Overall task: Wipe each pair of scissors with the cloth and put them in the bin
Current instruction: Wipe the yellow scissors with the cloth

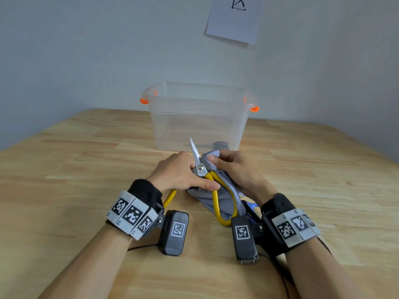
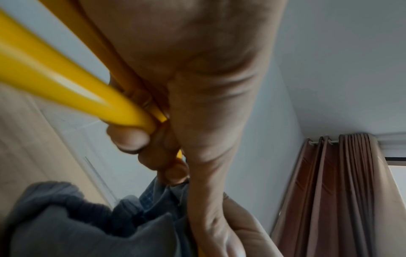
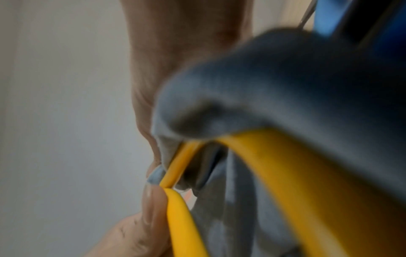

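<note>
Steadying the yellow scissors [image 1: 212,186] at frame centre, our left hand [image 1: 181,173] clasps their pivot so our right hand [image 1: 235,169] can pinch the cloth [image 1: 216,197] against the blade; the bin [image 1: 198,115] waits behind.

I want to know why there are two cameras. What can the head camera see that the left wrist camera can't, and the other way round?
Only the head view shows the clear bin with dark scissors inside, the shiny blades, the wooden table and the right hand pinching the grey cloth. Only the left wrist view shows brown curtains. Both show the left hand gripping the yellow-handled scissors.
</note>
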{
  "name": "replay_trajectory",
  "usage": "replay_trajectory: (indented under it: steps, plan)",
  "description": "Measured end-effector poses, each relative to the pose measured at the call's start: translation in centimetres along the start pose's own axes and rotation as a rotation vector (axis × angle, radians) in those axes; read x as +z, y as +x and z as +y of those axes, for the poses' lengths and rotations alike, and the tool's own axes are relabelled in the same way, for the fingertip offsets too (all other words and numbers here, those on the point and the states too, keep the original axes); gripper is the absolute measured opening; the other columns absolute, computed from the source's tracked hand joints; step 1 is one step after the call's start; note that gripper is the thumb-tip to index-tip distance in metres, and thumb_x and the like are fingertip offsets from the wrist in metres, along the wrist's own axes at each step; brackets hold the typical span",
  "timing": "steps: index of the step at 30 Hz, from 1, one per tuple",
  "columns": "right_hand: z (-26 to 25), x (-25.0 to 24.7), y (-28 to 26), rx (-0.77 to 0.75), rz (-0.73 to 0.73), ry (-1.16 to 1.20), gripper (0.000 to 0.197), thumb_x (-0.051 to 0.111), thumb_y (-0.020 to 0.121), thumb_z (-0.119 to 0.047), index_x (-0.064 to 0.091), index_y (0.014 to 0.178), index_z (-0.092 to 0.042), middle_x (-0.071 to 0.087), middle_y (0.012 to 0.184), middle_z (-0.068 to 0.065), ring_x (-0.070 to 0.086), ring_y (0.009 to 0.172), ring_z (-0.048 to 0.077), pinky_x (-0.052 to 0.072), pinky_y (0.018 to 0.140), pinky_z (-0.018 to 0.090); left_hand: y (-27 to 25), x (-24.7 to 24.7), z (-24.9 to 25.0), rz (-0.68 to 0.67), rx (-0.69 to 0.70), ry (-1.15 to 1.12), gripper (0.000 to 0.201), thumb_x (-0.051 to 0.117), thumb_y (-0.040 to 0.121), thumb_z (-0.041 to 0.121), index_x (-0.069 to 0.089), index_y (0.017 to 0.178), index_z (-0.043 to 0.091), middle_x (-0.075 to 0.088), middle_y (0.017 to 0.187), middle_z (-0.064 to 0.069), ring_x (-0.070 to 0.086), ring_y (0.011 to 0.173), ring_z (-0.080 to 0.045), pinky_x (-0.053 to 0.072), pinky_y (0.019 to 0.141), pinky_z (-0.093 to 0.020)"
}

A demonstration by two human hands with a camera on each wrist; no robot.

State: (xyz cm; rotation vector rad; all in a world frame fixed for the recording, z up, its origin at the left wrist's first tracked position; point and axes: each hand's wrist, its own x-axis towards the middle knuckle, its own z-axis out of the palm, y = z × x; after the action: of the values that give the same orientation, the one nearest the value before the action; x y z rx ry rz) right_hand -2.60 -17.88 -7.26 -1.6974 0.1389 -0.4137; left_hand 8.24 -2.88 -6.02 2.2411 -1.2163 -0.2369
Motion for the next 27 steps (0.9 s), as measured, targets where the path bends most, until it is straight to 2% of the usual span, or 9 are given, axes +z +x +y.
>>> replay_trajectory:
  steps: [4,7,9,14,16,18,22,25,27]
  plan:
    - [0.0,0.0,0.0,-0.029,0.075,-0.066,0.027,0.064,0.096,-0.024,0.074,0.096,0.0,0.074,0.085,0.018,0.068,0.074,0.022,0.055,0.069,0.033,-0.2,-0.1,0.1,-0.004,-0.008,0.008,0.103,0.065,0.03,0.093,0.064,0.077,0.002,0.043,0.055,0.005,0.042,0.055,-0.012,0.031,0.058,-0.035]
    - [0.2,0.1,0.3,-0.081,0.181,-0.067,0.035,0.063,0.096,-0.021,0.067,0.077,0.008,0.062,0.065,0.016,0.056,0.06,0.018,0.047,0.056,0.029,-0.3,-0.2,0.4,0.011,-0.016,0.032,0.105,0.062,0.029,0.094,0.066,0.079,0.002,0.042,0.056,0.004,0.041,0.056,-0.013,0.03,0.058,-0.034]
    - [0.4,0.1,0.5,-0.113,0.241,-0.078,0.04,0.062,0.097,-0.02,0.062,0.071,0.01,0.053,0.06,0.012,0.049,0.057,0.018,0.041,0.054,0.029,-0.4,-0.3,0.6,0.012,-0.026,0.045,0.105,0.061,0.029,0.094,0.067,0.081,0.003,0.042,0.056,0.004,0.041,0.056,-0.013,0.03,0.058,-0.034]
    - [0.5,0.2,0.6,-0.093,0.311,0.026,0.036,0.061,0.098,-0.021,0.067,0.073,0.005,0.062,0.062,0.017,0.059,0.055,0.019,0.047,0.054,0.027,-0.6,-0.3,0.9,0.017,-0.03,0.062,0.098,0.065,0.037,0.089,0.069,0.082,0.002,0.043,0.055,0.003,0.041,0.056,-0.013,0.029,0.057,-0.034]
    - [0.3,0.2,0.5,-0.073,0.298,0.029,0.042,0.06,0.099,-0.024,0.066,0.079,0.012,0.062,0.067,0.026,0.059,0.059,0.022,0.047,0.056,0.029,-0.7,-0.2,1.0,0.027,-0.033,0.045,0.087,0.071,0.042,0.084,0.064,0.072,0.002,0.041,0.051,0.005,0.039,0.053,-0.013,0.028,0.055,-0.032]
    - [0.1,0.4,0.3,-0.008,0.232,-0.016,0.044,0.061,0.098,-0.028,0.066,0.075,0.009,0.06,0.068,0.025,0.055,0.059,0.022,0.046,0.056,0.032,-0.7,-0.3,1.2,0.039,-0.042,0.039,0.074,0.076,0.049,0.079,0.054,0.059,0.009,0.038,0.046,0.009,0.038,0.05,-0.011,0.027,0.053,-0.03]
    - [0.3,0.7,0.4,0.05,0.096,-0.189,0.041,0.066,0.093,-0.042,0.078,0.08,-0.004,0.071,0.084,0.027,0.063,0.074,0.025,0.054,0.074,0.047,-0.7,-0.4,1.0,0.047,-0.065,0.036,0.072,0.078,0.05,0.078,0.056,0.064,0.011,0.043,0.053,0.006,0.043,0.054,-0.012,0.029,0.056,-0.032]
    - [0.1,0.8,0.3,-0.044,0.166,-0.205,0.049,0.064,0.095,-0.037,0.07,0.076,0.008,0.061,0.068,0.03,0.049,0.063,0.022,0.043,0.061,0.037,-0.6,-0.4,1.0,0.059,-0.07,0.043,0.089,0.07,0.041,0.087,0.062,0.073,0.005,0.045,0.057,0.004,0.044,0.056,-0.013,0.031,0.057,-0.033]
    - [-0.1,0.8,0.2,-0.104,0.233,-0.168,0.055,0.06,0.098,-0.026,0.053,0.058,0.01,0.042,0.052,0.016,0.036,0.053,0.018,0.033,0.052,0.028,-0.6,-0.4,1.1,0.062,-0.063,0.049,0.091,0.07,0.04,0.088,0.064,0.075,0.004,0.045,0.055,0.004,0.043,0.055,-0.013,0.03,0.057,-0.033]
